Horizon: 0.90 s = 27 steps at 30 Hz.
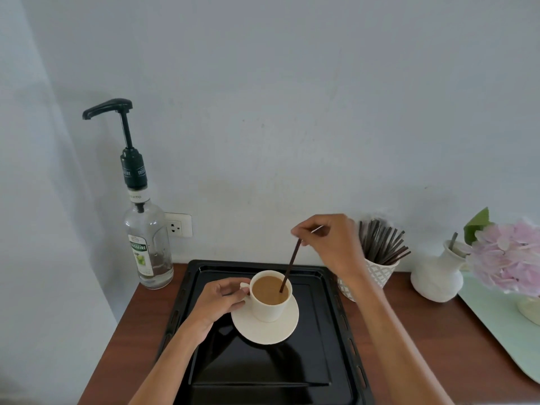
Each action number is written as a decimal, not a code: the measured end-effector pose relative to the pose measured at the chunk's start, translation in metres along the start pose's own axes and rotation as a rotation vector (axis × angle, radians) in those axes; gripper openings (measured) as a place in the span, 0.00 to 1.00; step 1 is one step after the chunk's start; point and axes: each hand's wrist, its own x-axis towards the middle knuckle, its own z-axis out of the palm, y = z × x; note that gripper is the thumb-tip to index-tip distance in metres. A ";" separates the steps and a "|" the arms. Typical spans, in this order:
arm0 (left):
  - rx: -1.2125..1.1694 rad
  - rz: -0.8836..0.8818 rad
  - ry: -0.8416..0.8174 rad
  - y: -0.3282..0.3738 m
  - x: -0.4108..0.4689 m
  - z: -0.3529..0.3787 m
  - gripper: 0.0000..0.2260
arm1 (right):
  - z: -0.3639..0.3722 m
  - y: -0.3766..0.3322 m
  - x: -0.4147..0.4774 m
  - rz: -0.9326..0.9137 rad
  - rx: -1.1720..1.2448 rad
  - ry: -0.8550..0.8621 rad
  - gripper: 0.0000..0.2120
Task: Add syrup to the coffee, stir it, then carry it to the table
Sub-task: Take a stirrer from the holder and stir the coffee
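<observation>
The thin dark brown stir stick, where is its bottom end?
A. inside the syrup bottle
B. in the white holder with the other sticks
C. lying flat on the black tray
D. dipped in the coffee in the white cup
D: the thin dark brown stir stick, pinched by the right hand, slants down into the coffee in the white cup.

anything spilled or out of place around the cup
Nothing stands out. The cup sits upright on its saucer on the tray, with no spill visible. Left hand holds the handle; right hand holds the stirrer in the coffee.
</observation>
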 end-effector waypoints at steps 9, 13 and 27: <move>-0.004 0.000 -0.007 0.000 0.000 0.000 0.08 | 0.032 0.025 -0.014 0.093 0.037 -0.060 0.05; -0.003 -0.005 -0.005 -0.001 0.001 0.000 0.08 | 0.035 0.037 -0.016 0.143 -0.016 -0.065 0.08; -0.012 -0.015 -0.014 -0.001 0.002 -0.003 0.08 | 0.054 0.047 -0.024 0.144 -0.052 -0.285 0.21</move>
